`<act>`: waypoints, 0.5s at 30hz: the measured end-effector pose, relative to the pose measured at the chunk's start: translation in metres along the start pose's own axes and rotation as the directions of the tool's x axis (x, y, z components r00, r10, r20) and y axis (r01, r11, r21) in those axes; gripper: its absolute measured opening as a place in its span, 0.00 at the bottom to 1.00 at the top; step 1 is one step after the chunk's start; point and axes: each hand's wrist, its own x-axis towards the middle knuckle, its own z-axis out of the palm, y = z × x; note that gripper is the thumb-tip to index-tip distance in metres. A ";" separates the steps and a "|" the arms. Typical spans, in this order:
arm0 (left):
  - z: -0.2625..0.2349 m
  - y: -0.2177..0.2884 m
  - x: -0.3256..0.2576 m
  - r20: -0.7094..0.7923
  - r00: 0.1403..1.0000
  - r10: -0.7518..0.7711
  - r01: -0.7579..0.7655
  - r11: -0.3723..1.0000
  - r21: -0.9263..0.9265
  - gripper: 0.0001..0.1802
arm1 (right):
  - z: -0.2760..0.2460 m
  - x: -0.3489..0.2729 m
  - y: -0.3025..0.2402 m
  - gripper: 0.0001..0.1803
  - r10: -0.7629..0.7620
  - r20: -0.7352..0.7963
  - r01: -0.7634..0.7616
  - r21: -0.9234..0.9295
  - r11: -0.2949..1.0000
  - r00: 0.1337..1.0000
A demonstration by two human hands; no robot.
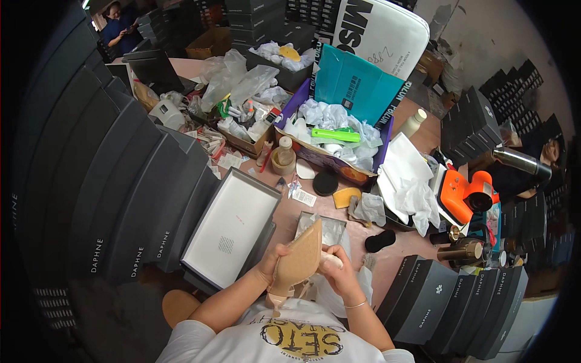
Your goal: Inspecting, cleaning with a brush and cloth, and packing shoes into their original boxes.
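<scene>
Close to my chest, a beige heeled shoe (296, 259) is tilted with its sole up, its toe pointing away from me. My left hand (272, 264) grips it along its left side. On its right side, my right hand (342, 279) pinches a small white wad (330, 261), maybe cloth or paper, against or right beside the shoe. Just beyond the shoe stands an open box (336, 227) with white tissue, partly hidden. A shoebox part with a white inside (227, 233), box or lid, rests to the left of my left hand.
Dark shoeboxes (130, 206) rise high on my left; more (417, 299) stand on my right. Ahead are a purple carton (327, 158) of crumpled paper, a bottle (284, 152), a round black lid (325, 183), a yellow sponge (347, 198), a black pad (380, 241) and an orange blower (463, 192).
</scene>
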 end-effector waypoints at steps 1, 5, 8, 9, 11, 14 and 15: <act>-0.002 0.000 0.001 -0.013 1.000 0.011 -0.011 1.000 0.014 0.42 | 0.008 0.003 -0.003 0.18 0.054 0.023 -0.057 0.213 0.975 0.998; -0.004 0.006 0.002 -0.130 0.986 0.103 -0.108 0.994 -0.034 0.38 | 0.015 0.023 -0.015 0.23 0.174 0.065 -0.166 -0.121 0.979 0.982; 0.000 0.010 0.003 -0.254 0.958 0.135 -0.158 0.985 -0.073 0.37 | -0.009 0.060 -0.020 0.22 0.222 0.130 -0.161 -0.369 0.915 0.966; -0.001 0.012 0.004 -0.237 0.961 0.144 -0.169 0.981 -0.090 0.36 | -0.011 0.079 -0.027 0.22 0.180 0.120 -0.114 -0.422 0.900 0.976; -0.008 0.011 0.006 -0.209 0.965 0.160 -0.191 0.972 -0.136 0.36 | -0.007 0.126 -0.043 0.21 0.105 0.105 -0.034 -0.525 0.850 0.989; -0.021 -0.003 0.008 -0.232 0.971 0.064 -0.100 0.984 -0.145 0.37 | 0.017 0.211 -0.055 0.19 -0.371 0.282 0.440 -0.766 0.468 0.885; -0.018 -0.002 0.007 -0.243 0.969 0.034 -0.071 0.987 -0.144 0.37 | 0.022 0.241 -0.052 0.19 -0.526 0.425 0.601 -0.768 0.222 0.737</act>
